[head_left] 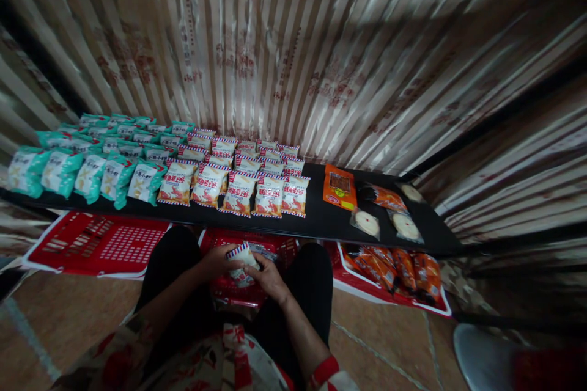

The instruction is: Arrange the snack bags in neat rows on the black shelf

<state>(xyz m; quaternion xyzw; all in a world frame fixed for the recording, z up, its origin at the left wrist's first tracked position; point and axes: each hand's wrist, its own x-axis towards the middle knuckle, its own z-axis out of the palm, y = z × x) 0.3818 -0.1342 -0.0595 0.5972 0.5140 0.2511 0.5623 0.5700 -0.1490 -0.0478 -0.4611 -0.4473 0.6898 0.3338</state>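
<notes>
Both of my hands meet low in the middle, over a red basket (238, 296) between my knees. My left hand (216, 261) and my right hand (268, 277) are closed together on a small snack packet (243, 255) with a red, white and blue edge. More packets lie in the basket under them. Ahead, a low black shelf (321, 220) carries rows of the same striped packets (238, 186) in its middle and rows of teal packets (92, 162) on its left.
On the shelf's right lie an orange packet (340, 187) and several round white wrapped cakes (367, 223). A flat red basket (98, 244) sits at the left, a red tray of orange packets (394, 272) at the right. Striped curtains hang behind.
</notes>
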